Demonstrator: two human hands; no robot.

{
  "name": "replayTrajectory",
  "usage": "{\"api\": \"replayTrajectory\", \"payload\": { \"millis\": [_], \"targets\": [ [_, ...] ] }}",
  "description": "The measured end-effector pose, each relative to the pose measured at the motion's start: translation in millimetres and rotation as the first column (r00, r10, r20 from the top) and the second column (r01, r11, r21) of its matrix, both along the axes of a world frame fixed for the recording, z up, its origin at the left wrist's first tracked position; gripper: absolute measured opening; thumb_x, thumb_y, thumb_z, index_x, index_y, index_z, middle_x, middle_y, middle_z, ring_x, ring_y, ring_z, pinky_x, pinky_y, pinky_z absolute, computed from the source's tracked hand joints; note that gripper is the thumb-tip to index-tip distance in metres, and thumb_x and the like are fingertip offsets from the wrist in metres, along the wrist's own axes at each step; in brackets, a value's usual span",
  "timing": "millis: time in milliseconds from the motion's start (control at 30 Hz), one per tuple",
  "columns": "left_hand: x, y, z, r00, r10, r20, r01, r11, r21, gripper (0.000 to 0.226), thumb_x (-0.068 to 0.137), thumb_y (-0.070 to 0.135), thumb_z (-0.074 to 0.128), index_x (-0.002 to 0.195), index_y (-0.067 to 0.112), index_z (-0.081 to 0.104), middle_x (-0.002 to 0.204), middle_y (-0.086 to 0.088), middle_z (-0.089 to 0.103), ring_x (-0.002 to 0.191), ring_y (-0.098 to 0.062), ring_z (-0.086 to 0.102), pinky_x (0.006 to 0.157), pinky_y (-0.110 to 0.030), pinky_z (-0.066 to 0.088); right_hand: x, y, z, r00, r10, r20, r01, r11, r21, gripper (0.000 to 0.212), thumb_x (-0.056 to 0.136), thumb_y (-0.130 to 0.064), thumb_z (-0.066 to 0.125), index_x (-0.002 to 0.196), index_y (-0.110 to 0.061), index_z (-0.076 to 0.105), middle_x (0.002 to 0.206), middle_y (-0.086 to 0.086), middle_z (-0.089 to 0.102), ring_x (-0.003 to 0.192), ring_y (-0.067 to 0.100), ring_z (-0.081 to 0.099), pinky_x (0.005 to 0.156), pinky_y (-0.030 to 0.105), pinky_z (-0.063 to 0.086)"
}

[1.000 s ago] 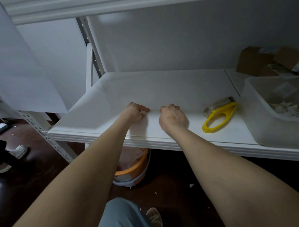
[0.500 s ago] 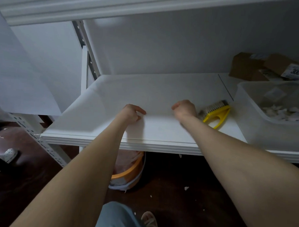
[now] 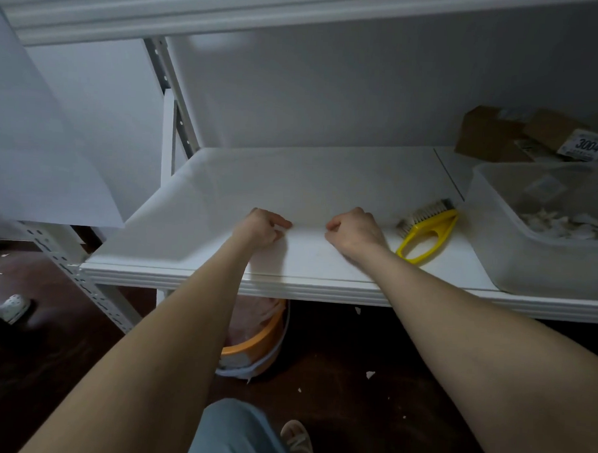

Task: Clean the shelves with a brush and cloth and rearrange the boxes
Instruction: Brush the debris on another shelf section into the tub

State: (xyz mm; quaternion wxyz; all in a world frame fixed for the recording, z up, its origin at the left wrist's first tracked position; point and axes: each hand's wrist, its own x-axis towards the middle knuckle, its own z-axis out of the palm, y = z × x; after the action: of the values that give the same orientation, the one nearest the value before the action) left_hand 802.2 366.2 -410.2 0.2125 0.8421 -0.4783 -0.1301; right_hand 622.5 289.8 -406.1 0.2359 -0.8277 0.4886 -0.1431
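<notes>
Since a second ago the hands have drawn apart along the crease, the right one sliding right toward the brush. Nearest, under the shelf: an orange-rimmed bucket [image 3: 254,347] on the dark floor, pale scraps [image 3: 370,374] scattered right of it, probably swept-off debris. Above, the shelf [image 3: 322,290] front edge. On it the left hand [image 3: 261,230] and right hand [image 3: 354,234], both curled tight, thumb against fingers, each pinching a raised crease in the white sheet [image 3: 310,182] that covers the left part of the shelf. Paper or cloth, cannot tell. Two grips set apart likely keep the sheet taut and square while it is pulled or smoothed. The yellow brush [image 3: 427,235] lies flat just right of the right hand, bristles toward the back, untouched; parked within reach, I judge. Right again, a clear plastic bin [image 3: 529,263] holding white bits, pushed aside. Farthest right, against the wall, cardboard boxes [image 3: 493,135], one labelled, not yet rearranged. No separate cloth in view.
</notes>
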Motion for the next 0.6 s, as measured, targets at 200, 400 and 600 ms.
{"api": "replayTrajectory", "payload": {
  "millis": [200, 400, 600],
  "targets": [
    [-0.5, 0.8, 1.4, 0.999, -0.045, 0.022, 0.045, 0.999, 0.015, 0.039, 0.086, 0.009, 0.054, 0.117, 0.029, 0.067, 0.117, -0.010, 0.059, 0.106, -0.023, 0.058, 0.096, -0.027, 0.045, 10.4, 4.1, -4.7, 1.000, 0.017, 0.003, -0.017, 0.999, 0.031, 0.036, 0.089, -0.035, 0.054, 0.124, -0.033, 0.061, 0.132, 0.003, 0.050, 0.124, 0.025, 0.046, 0.105, 0.036, 0.041],
    [4.5, -1.4, 2.2, 0.999, -0.037, -0.040, 0.037, 0.999, 0.004, 0.036, 0.085, 0.005, 0.057, 0.113, 0.025, 0.069, 0.099, -0.004, 0.052, 0.095, -0.020, 0.057, 0.081, -0.017, 0.039, 11.9, 4.5, -4.0, 1.000, 0.007, 0.022, -0.007, 1.000, -0.029, 0.028, 0.089, -0.035, 0.055, 0.115, -0.034, 0.066, 0.126, 0.000, 0.055, 0.121, 0.023, 0.049, 0.101, 0.036, 0.044],
    [2.8, -6.6, 2.9, 0.998, -0.041, -0.057, 0.041, 0.999, 0.006, 0.031, 0.085, 0.003, 0.058, 0.108, 0.019, 0.071, 0.087, -0.003, 0.048, 0.078, -0.018, 0.048, 0.070, -0.019, 0.039, 13.6, 5.7, -5.8, 1.000, -0.002, 0.005, 0.002, 0.999, -0.054, 0.026, 0.093, -0.036, 0.050, 0.114, -0.035, 0.064, 0.125, 0.001, 0.049, 0.122, 0.023, 0.044, 0.100, 0.036, 0.042]
  ]
}}
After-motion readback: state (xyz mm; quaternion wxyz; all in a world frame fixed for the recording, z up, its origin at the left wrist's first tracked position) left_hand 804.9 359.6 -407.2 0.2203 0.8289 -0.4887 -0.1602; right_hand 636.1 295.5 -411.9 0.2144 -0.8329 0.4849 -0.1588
